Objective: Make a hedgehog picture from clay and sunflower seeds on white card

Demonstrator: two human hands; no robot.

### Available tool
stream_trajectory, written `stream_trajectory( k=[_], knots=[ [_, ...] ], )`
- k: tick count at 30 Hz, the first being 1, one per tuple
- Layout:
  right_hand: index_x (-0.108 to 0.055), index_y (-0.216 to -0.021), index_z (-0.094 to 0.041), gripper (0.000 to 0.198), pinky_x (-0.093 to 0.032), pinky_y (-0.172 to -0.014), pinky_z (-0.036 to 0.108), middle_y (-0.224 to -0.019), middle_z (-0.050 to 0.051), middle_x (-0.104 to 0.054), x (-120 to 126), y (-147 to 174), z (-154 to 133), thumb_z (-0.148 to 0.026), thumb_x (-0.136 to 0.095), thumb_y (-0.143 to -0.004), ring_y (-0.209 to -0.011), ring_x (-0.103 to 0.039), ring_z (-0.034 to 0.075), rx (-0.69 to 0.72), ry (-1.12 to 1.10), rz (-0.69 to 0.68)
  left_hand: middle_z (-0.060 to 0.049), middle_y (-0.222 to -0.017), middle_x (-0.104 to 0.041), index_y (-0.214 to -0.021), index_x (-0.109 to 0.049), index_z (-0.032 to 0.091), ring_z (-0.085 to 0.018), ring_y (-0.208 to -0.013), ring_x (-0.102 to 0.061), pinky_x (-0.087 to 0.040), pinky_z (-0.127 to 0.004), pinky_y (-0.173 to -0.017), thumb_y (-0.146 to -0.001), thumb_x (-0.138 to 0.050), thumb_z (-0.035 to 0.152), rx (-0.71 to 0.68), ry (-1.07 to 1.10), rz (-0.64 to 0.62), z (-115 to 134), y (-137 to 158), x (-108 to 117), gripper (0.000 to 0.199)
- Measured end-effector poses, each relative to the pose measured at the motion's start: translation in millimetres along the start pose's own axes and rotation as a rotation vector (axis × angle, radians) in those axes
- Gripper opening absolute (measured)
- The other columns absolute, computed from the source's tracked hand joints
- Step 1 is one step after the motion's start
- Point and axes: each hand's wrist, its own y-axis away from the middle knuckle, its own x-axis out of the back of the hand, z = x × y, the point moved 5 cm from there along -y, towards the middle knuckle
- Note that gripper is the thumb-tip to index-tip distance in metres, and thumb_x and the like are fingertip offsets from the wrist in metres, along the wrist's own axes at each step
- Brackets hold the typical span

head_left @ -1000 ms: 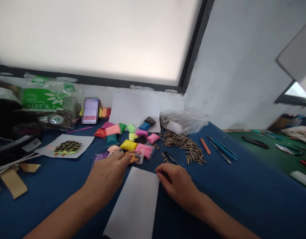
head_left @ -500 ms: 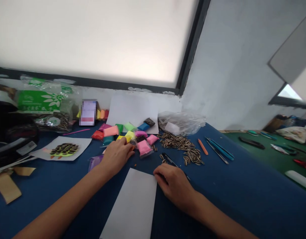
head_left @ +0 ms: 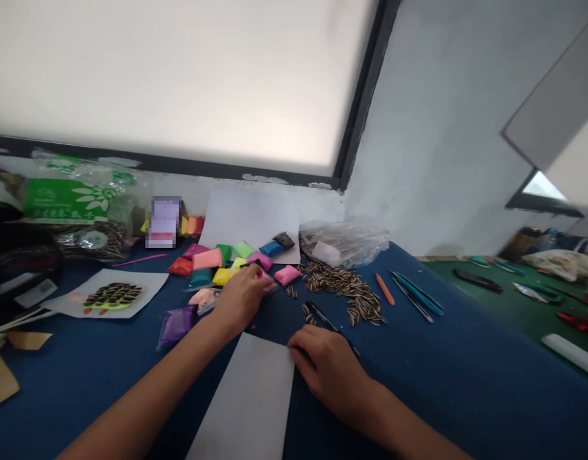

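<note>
My left hand point(head_left: 240, 299) reaches into several small bags of coloured clay, its fingers closed on a pink clay packet point(head_left: 266, 280) that it mostly hides. Beside its wrist lie a purple packet point(head_left: 176, 326) and a peach lump in clear wrap point(head_left: 202, 297). Yellow point(head_left: 223, 276), teal point(head_left: 200, 277) and salmon point(head_left: 207, 259) packets are just behind. My right hand point(head_left: 328, 361) rests on the table, fingers curled, the tips at the upper right corner of a white sheet of paper point(head_left: 248, 396). A dark pen point(head_left: 325, 316) lies partly behind that hand.
Sunflower seeds point(head_left: 339, 284) are heaped right of the packets, before a crumpled plastic bag point(head_left: 346, 243). An orange stick point(head_left: 385, 289) and blue tweezers point(head_left: 421, 294) lie farther right. At left are a seed-covered picture point(head_left: 112, 297) and a green seed bag point(head_left: 78, 201).
My left hand has moved right, from the yellow and orange packets to the pink one, uncovering the peach lump. My right hand stays at the paper's corner. The view has shifted slightly.
</note>
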Motion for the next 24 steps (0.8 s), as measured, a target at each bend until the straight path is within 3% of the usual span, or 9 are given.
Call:
stream_trajectory(
  k=[3,6,8,10,18,24],
  knots=[
    [-0.065,-0.085,-0.017,0.016,-0.042,-0.068,0.025,-0.083,0.003,-0.065,-0.2,1.4,-0.4,-0.014,-0.05,-0.09,-0.077,-0.062,0.016,0.003,0.015,-0.015,-0.01,-0.104,-0.065,-0.095,-0.069,0.018,-0.022,-0.096,-0.06,-0.044,-0.03,-0.075,-0.09,-0.047,0.016,0.043,0.025,-0.015,-9.5,9.0,8.8,0.023],
    [-0.065,-0.086,-0.017,0.016,-0.042,-0.068,0.026,-0.084,0.003,-0.065,-0.4,1.6,-0.7,-0.015,-0.05,-0.091,-0.078,-0.062,0.016,0.011,0.036,-0.025,-0.001,-0.065,-0.064,-0.069,-0.065,0.02,-0.018,-0.062,-0.06,-0.036,-0.027,-0.053,-0.087,-0.055,0.033,0.077,0.063,-0.123,-7.3,25.6,14.0,0.025],
    [-0.065,-0.086,-0.017,0.017,-0.041,-0.068,0.026,-0.084,0.003,-0.066,-0.3,1.3,-1.1,-0.015,-0.049,-0.092,-0.078,-0.062,0.016,0.009,0.047,-0.034,-0.001,-0.066,-0.064,-0.071,-0.063,0.02,-0.02,-0.064,-0.061,-0.032,-0.027,-0.052,-0.082,-0.06,0.034,0.112,0.088,-0.237,-2.9,35.8,11.7,0.018],
    [-0.066,-0.087,-0.017,0.017,-0.042,-0.069,0.026,-0.084,0.004,-0.066,0.5,0.9,-1.9,-0.015,-0.049,-0.092,-0.079,-0.062,0.016,0.003,0.053,-0.044,-0.003,-0.071,-0.065,-0.072,-0.061,0.019,-0.022,-0.069,-0.061,-0.032,-0.028,-0.055,-0.082,-0.058,0.025,0.112,0.087,-0.256,1.7,41.3,10.7,0.012],
    [-0.065,-0.087,-0.017,0.017,-0.041,-0.068,0.025,-0.084,0.003,-0.066,2.5,0.7,-3.8,-0.015,-0.049,-0.092,-0.078,-0.062,0.016,0.011,0.055,-0.034,-0.003,-0.077,-0.062,-0.077,-0.055,0.02,-0.02,-0.074,-0.059,-0.039,-0.028,-0.062,-0.085,-0.05,0.02,0.164,0.167,-0.173,4.4,42.2,18.8,0.009],
    [-0.066,-0.09,-0.017,0.017,-0.042,-0.071,0.025,-0.086,0.004,-0.066,0.7,2.1,-2.7,-0.014,-0.049,-0.092,-0.08,-0.063,0.016,0.0,0.028,-0.047,0.003,-0.07,-0.056,-0.078,-0.054,0.02,-0.015,-0.064,-0.054,-0.04,-0.025,-0.057,-0.07,-0.057,0.018,0.263,0.646,-0.136,18.1,57.8,28.6,0.008]
  ],
)
